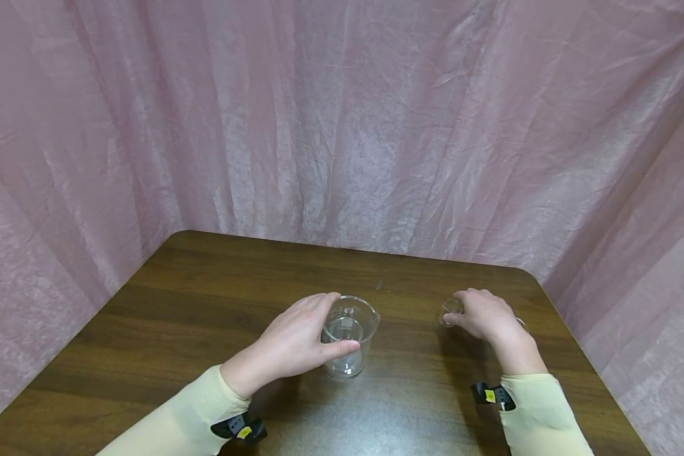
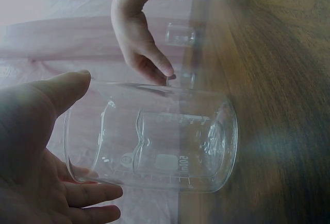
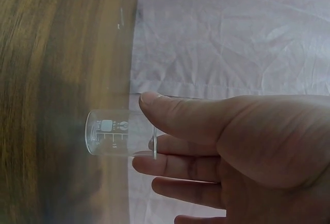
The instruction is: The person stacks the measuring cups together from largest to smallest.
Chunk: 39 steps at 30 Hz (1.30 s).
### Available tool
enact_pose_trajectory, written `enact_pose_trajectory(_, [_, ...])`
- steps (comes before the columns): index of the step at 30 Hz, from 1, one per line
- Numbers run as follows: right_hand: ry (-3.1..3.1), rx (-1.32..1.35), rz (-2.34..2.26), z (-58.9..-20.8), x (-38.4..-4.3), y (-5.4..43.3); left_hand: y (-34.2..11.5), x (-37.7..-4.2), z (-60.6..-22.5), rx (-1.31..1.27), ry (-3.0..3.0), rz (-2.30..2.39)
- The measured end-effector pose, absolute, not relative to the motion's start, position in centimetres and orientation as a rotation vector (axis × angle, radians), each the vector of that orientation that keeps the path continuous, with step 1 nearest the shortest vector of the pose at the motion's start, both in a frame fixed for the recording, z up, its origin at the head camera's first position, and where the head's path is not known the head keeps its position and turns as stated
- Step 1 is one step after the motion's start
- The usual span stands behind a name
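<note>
A large clear glass beaker [image 1: 349, 354] with a spout stands upright at the table's middle; its 500ml mark shows in the left wrist view. Inside it sits a smaller glass beaker [image 2: 172, 141]. My left hand [image 1: 293, 342] holds the large beaker near its rim, thumb on the near side and fingers on the far side. Over to the right, my right hand [image 1: 484, 316] pinches a tiny glass beaker [image 3: 111, 134] by its upper part, between thumb and fingers. Whether its base touches the table cannot be told.
Another small glass beaker [image 2: 180, 34] stands to the right, mostly hidden behind my right wrist in the head view. The brown wooden table [image 1: 251, 272] has rounded far corners. Pink curtains [image 1: 342, 126] hang behind it and along both sides.
</note>
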State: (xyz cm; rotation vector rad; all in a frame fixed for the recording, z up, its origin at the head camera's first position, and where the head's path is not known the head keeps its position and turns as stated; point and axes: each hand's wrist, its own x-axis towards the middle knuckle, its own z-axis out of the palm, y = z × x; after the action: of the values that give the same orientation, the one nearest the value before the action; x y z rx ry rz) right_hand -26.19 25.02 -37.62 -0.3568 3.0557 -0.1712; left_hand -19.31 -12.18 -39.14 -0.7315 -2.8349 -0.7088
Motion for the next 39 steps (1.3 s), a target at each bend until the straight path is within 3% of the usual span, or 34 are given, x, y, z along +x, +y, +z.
enact_pose_trajectory(39, [3.129, -0.397, -0.196, -38.7, -26.4, 24.5, -12.1, -19.3, -39.2, -0.731, -2.830, -0.717])
